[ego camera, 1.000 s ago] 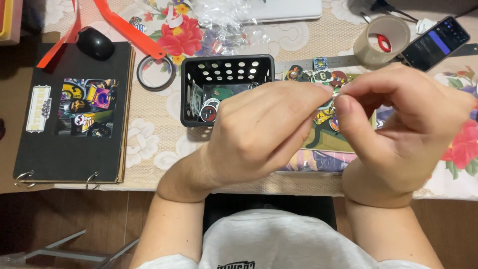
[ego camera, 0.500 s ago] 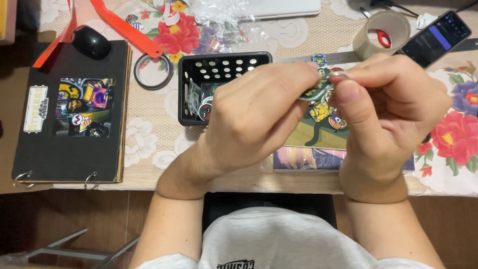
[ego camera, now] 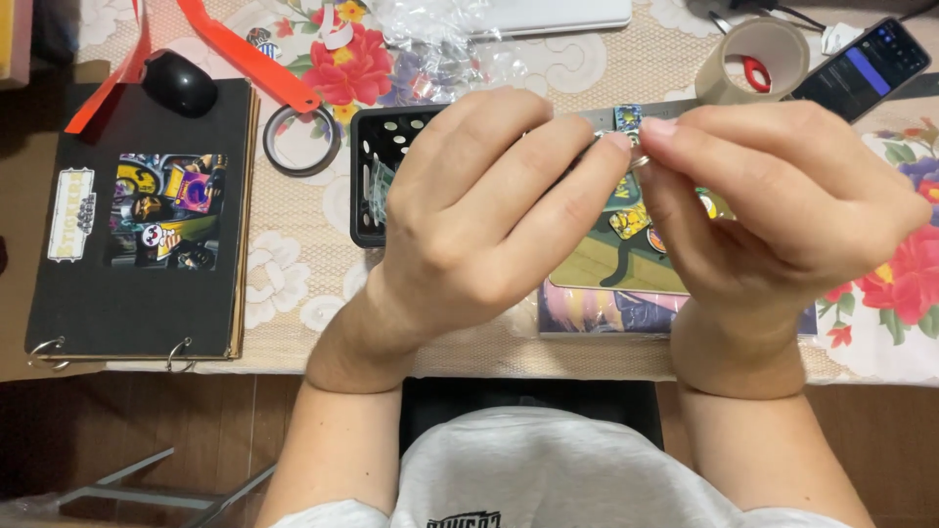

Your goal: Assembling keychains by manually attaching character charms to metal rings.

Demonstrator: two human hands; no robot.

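Note:
My left hand [ego camera: 479, 215] and my right hand [ego camera: 773, 205] are raised close together over the table, fingertips meeting. Between the fingertips of both hands I pinch a small colourful sticker [ego camera: 627, 119]; most of it is hidden by the fingers. Under the hands lies a sheet of cartoon stickers [ego camera: 611, 264] on a purple printed card [ego camera: 587, 313]. A black perforated basket [ego camera: 370, 156] stands just behind my left hand, mostly covered by it.
A black ring-bound album [ego camera: 147, 284] with stickers on its cover lies at the left, a black mouse [ego camera: 179, 83] on its top corner. An orange ribbon [ego camera: 249, 54], a thin tape ring [ego camera: 301, 140], a brown tape roll [ego camera: 753, 59], a phone [ego camera: 861, 68] and crumpled clear plastic [ego camera: 440, 39] lie behind.
Both hands have moved up and slightly left in view, and the fingertips have drawn tighter together around the sticker. The things on the table have not moved.

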